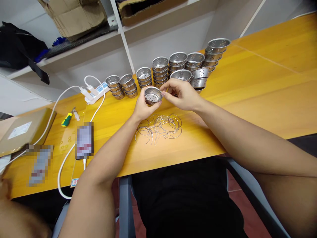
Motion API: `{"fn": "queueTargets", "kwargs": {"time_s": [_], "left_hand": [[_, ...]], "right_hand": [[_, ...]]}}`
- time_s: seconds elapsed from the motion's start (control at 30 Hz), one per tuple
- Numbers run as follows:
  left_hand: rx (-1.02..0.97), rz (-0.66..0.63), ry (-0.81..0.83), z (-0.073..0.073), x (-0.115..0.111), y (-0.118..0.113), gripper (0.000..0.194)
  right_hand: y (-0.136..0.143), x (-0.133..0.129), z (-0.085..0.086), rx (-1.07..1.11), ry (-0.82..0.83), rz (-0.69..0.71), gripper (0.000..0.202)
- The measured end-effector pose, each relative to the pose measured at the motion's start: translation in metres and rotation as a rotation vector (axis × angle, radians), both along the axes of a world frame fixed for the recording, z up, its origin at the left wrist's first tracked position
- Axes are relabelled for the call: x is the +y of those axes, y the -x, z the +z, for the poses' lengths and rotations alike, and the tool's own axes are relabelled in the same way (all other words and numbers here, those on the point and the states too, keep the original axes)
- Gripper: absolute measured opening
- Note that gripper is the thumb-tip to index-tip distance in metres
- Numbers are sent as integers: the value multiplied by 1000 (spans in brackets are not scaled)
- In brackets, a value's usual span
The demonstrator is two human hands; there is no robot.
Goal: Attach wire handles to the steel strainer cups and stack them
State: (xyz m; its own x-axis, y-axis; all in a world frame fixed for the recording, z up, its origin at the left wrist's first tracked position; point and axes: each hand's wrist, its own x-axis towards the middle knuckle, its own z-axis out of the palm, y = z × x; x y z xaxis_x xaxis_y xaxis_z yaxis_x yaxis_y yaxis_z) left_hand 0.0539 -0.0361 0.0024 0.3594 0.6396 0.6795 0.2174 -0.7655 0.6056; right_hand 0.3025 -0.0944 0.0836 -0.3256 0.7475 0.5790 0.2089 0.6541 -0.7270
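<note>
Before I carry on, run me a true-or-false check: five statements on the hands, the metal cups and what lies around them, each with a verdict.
1. The left hand holds a small round perforated silver metal cup. True.
2. Thin curved silver metal wires lie loose on the yellow wooden table. True.
3. The right hand lies flat on the table, away from the held cup. False: it is raised, with its fingertips at the cup's rim.
4. The tool with a green-and-yellow handle lies to the right of the wires. False: it lies to their left.
5. Stacks of perforated silver metal cups stand beyond the hands. True.
</note>
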Motion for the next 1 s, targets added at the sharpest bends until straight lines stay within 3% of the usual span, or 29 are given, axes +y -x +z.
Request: {"fn": "queueTargets", "kwargs": {"time_s": [0.2,0.43,0.6,0.73,0.87,0.93,1.0], "left_hand": [[11,62,5,-2,3,2,91],[40,42,-51,4,-7,-3,97],[7,-11,-58,3,-7,-7,99],[17,66,-59,-1,-3,-6,95],[-20,112,-43,-5,1,-3,93],[-42,112,-53,-5,2,-2,93],[-55,106,-68,-5,2,-1,93]], "right_hand": [[-1,-1,-2,-98,-69,-50,26],[3,-5,-9,-198,-100,53,38],[6,-6,-10,-201,-121,38,46],[-11,-7,14,-39,-272,-214,44],[-45,-4,42,221,-575,-585,63],[-61,-3,54,232,-673,-727,75],[-76,-6,65,144,-636,-861,83]]}}
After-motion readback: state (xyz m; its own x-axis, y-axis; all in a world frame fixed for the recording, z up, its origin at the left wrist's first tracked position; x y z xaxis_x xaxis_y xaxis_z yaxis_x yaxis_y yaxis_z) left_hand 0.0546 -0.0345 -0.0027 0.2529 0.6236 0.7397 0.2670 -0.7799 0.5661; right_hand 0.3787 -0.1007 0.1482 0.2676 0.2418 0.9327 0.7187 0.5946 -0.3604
